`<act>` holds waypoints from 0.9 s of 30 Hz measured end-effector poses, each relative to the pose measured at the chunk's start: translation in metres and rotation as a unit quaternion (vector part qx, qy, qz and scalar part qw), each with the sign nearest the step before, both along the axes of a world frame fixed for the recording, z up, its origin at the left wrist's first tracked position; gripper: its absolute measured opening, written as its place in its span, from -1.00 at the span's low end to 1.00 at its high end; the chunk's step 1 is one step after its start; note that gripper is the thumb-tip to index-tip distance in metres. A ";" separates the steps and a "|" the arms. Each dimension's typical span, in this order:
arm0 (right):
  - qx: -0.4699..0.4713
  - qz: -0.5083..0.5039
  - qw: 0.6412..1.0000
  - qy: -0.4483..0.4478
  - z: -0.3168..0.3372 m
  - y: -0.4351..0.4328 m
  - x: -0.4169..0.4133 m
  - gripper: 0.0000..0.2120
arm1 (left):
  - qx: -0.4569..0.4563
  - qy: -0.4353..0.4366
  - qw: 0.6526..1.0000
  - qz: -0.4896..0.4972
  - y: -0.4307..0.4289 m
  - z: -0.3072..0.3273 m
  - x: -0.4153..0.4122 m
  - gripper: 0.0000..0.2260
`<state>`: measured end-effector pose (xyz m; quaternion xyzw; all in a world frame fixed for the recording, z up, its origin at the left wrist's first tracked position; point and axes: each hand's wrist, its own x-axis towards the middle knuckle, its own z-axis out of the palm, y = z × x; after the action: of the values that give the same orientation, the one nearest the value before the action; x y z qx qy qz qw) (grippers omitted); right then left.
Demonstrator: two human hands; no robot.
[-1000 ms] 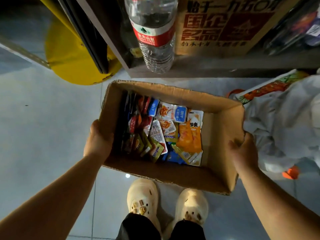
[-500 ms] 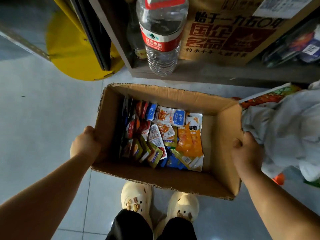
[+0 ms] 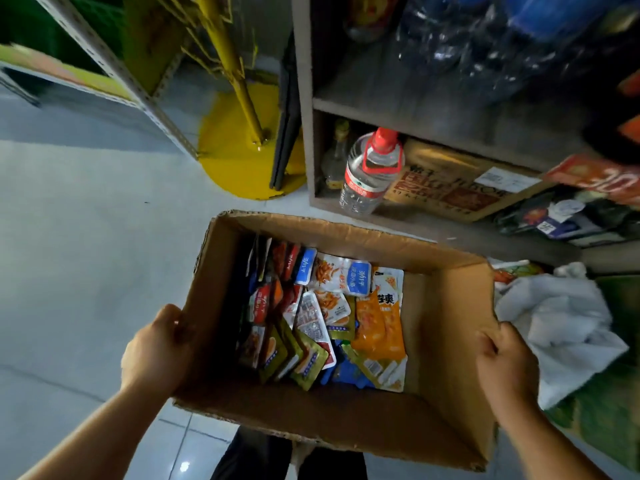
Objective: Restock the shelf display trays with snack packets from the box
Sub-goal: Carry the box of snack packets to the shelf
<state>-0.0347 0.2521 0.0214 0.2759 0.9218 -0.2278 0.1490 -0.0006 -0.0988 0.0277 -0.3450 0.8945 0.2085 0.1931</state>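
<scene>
Between both hands (image 3: pixel 156 348) (image 3: pixel 505 362), the box (image 3: pixel 446 341) holds snack packets (image 3: pixel 325 320).

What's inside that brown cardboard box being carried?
The brown cardboard box holds a loose pile of small snack packets: red, gold, white, blue and orange. Packets beneath the pile are covered and cannot be seen.

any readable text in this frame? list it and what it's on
"芋爽": orange packet in the cardboard box.
"30": red sign at right, partly cut off.
Water bottle label: blurred.
Printed carton on the shelf: large red characters, too blurred.
Other packets: too small.
</scene>
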 end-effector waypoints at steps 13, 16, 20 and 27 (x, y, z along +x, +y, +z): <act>-0.140 0.196 0.969 0.059 0.239 -0.130 -0.021 -0.79 | -0.075 0.082 0.971 0.211 -0.077 0.274 0.136 -0.95; -0.157 0.256 0.952 0.066 0.262 -0.180 -0.032 -0.91 | -0.093 0.080 0.954 0.275 -0.099 0.292 0.169 -0.87; -0.148 0.366 0.916 0.071 0.285 -0.263 -0.042 -0.89 | -0.087 0.088 0.925 0.358 -0.132 0.301 0.207 -0.86; -0.103 0.502 0.856 0.064 0.296 -0.434 -0.054 -0.89 | -0.069 0.088 0.877 0.467 -0.226 0.300 0.238 -0.81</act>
<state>-0.0884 -0.1819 0.3176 -0.2563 0.9141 -0.2327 0.2111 0.2371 -0.3253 0.3277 -0.7152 0.6552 0.2414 -0.0305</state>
